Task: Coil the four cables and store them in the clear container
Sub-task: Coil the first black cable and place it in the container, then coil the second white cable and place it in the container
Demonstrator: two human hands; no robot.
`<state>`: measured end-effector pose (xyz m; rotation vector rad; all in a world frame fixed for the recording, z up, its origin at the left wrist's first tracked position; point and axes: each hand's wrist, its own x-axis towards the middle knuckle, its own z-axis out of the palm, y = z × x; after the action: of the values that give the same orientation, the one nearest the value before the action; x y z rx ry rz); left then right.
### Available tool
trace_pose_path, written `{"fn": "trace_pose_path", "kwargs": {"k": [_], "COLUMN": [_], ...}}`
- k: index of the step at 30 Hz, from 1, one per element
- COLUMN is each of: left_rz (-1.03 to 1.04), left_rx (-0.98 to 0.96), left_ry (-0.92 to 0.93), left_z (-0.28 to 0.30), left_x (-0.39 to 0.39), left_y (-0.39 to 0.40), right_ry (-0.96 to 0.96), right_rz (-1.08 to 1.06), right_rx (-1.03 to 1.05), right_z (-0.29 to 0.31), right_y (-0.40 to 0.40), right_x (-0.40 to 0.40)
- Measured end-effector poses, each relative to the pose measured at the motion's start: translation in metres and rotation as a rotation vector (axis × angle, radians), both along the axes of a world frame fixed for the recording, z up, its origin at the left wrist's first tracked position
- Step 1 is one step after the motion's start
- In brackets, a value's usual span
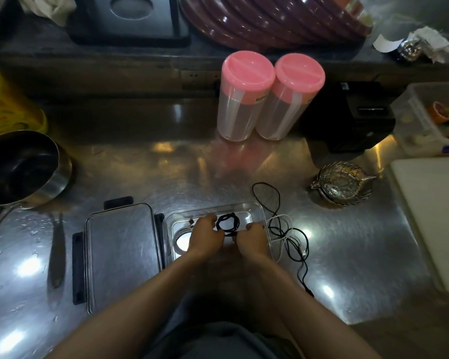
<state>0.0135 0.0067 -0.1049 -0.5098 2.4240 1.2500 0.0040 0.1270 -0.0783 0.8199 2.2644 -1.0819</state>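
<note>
The clear container [254,207] stands open on the steel counter in front of me. Both my hands are over it. A coiled black cable [227,222] is held between my left hand [205,235] and my right hand [252,237], over the container's inside. A light coiled cable [183,242] lies in the container's left part, partly hidden by my left hand. To the right of the container lie a loose black cable [275,203] and a loose white cable [283,237], tangled together.
The container's lid [122,255] with black clips lies just left of it. Two pink-lidded jugs [270,97] stand behind, a steel pot [21,167] at the left, a metal leaf-shaped dish [344,182] and a white board [436,224] at the right.
</note>
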Motion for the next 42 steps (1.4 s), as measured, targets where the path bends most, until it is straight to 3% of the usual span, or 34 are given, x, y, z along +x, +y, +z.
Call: {"fn": "trace_pose_path", "kwargs": {"k": [8,14,17,22,28,33,39,42], "left_rz": [0.103,-0.098,-0.116,-0.133,-0.188,-0.216,-0.092,-0.01], "left_rx": [0.068,0.103,0.097,0.07,0.079,0.141,0.279,0.354], "left_ry": [-0.095,-0.17,-0.189,-0.135,-0.088,-0.073,-0.06,-0.013], "left_z": [0.009,-0.002,0.002,0.007,0.016,0.023,0.049,0.085], "left_x": [0.013,0.022,0.019,0.015,0.017,0.021,0.027,0.037], "left_y": [0.003,0.007,0.01,0.015,0.017,0.015,0.008,0.004], "right_ry": [-0.065,-0.035,0.058,0.248,0.342,0.276,0.288,0.134], "right_rz": [-0.015,0.078,0.107,-0.036,-0.214,0.026,0.204,0.11], "right_rx": [-0.063,-0.105,-0.15,-0.34,-0.073,0.087,0.132,-0.063], "right_z": [0.007,0.018,0.027,0.067,0.052,0.025,0.001,-0.004], "right_y": [0.006,0.006,0.015,0.051,0.124,0.147,0.128,0.112], "right_x": [0.009,0.017,0.025,0.041,0.039,0.016,-0.048,-0.074]}}
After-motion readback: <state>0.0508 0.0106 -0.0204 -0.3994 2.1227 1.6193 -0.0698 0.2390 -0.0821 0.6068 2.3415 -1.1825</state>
